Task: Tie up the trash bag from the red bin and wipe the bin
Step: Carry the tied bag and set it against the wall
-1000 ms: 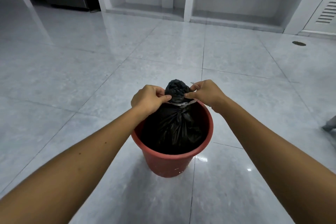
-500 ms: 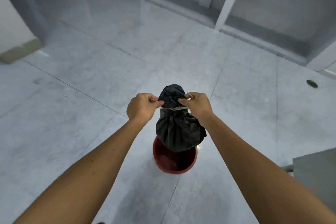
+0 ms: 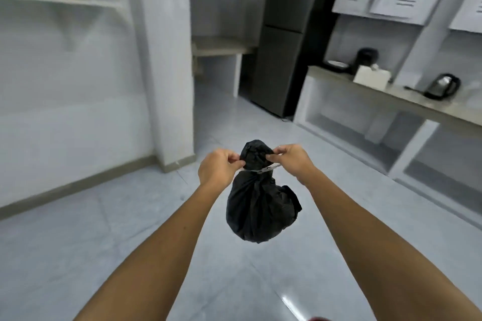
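A: How far along does this look?

B: The tying seems about finished. The black trash bag [image 3: 260,206] hangs in the air over the floor [image 3: 130,242], its neck gathered and cinched by a pale tie [image 3: 263,169], with a bunched knob of plastic above it. The wiping looks not yet begun; I see no cloth anywhere.

A: And the bin?

B: Only a sliver of the red bin [image 3: 318,319] shows at the bottom edge of the view, well below the bag, so the bag is clear of it.

A: What are the hands doing?

B: The left hand [image 3: 217,168] is closed in a pinch on the tie end at the left of the neck. The right hand [image 3: 292,157] is pinched on the bunched top and the tie at the right. Both sets of fingers are curled tight together, carrying the bag between them.

A: What remains?

B: My guess: set the bag down, then wipe the bin.
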Action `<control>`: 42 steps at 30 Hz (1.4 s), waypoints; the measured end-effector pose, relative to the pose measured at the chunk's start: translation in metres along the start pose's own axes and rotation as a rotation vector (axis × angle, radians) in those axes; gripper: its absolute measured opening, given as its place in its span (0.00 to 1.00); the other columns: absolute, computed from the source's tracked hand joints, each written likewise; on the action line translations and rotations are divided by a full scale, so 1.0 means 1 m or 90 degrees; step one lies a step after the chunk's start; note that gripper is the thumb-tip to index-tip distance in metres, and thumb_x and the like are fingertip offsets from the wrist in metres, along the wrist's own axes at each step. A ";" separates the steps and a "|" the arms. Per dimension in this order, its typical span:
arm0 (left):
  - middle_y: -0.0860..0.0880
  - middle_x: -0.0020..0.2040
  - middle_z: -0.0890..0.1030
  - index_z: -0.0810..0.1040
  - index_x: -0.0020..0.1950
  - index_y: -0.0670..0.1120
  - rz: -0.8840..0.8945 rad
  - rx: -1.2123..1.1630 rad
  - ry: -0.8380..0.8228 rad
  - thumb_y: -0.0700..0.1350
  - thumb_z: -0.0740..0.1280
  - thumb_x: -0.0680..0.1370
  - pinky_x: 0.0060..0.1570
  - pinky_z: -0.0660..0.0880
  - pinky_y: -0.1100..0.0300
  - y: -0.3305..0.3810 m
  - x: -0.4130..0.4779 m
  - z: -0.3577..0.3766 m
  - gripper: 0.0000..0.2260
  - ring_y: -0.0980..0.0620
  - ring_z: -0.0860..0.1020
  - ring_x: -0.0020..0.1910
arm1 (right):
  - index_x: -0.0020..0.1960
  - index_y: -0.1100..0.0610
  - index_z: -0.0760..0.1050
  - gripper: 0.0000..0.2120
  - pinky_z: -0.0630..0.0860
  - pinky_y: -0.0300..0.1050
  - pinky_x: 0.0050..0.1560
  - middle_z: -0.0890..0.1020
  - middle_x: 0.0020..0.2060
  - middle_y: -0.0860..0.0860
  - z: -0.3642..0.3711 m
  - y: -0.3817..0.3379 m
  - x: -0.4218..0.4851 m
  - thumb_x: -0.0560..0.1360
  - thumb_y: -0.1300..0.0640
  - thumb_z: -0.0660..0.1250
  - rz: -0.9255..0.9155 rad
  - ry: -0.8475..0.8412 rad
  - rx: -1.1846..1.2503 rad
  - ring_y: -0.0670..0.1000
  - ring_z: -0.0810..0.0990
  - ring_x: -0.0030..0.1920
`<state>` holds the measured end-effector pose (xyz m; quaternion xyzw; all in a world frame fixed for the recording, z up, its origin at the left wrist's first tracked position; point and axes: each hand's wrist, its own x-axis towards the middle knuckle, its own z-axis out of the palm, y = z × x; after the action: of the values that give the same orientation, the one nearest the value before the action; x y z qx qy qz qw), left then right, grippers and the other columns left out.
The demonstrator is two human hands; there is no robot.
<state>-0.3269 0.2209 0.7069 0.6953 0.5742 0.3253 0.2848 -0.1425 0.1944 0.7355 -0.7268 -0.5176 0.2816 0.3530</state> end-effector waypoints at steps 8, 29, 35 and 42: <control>0.57 0.44 0.83 0.82 0.45 0.55 -0.086 0.071 0.161 0.55 0.69 0.73 0.29 0.63 0.65 -0.088 0.097 -0.122 0.06 0.55 0.75 0.37 | 0.44 0.63 0.81 0.10 0.67 0.44 0.39 0.78 0.35 0.53 0.133 -0.116 0.109 0.72 0.55 0.73 -0.121 -0.104 -0.039 0.52 0.73 0.38; 0.44 0.44 0.84 0.83 0.46 0.41 -0.334 0.074 0.126 0.41 0.71 0.74 0.43 0.71 0.63 -0.448 0.517 -0.083 0.04 0.49 0.80 0.42 | 0.37 0.59 0.77 0.08 0.82 0.38 0.32 0.81 0.29 0.56 0.521 -0.098 0.560 0.70 0.70 0.71 0.097 -0.395 0.070 0.47 0.81 0.26; 0.48 0.42 0.84 0.84 0.44 0.45 -0.320 0.099 0.079 0.43 0.71 0.73 0.43 0.71 0.62 -0.621 0.661 -0.018 0.04 0.53 0.78 0.40 | 0.35 0.56 0.76 0.11 0.84 0.44 0.37 0.81 0.32 0.57 0.687 -0.022 0.715 0.71 0.70 0.69 0.127 -0.323 0.060 0.55 0.84 0.32; 0.44 0.45 0.85 0.84 0.47 0.42 -0.384 0.030 0.067 0.41 0.71 0.72 0.45 0.71 0.64 -0.803 0.796 0.050 0.06 0.48 0.82 0.46 | 0.42 0.59 0.80 0.04 0.82 0.55 0.50 0.85 0.40 0.63 0.859 0.054 0.860 0.72 0.65 0.67 0.099 -0.334 -0.061 0.59 0.85 0.40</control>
<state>-0.6779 1.1456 0.1576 0.4818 0.7761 0.2479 0.3226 -0.5155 1.1914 0.1455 -0.6825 -0.5466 0.4615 0.1496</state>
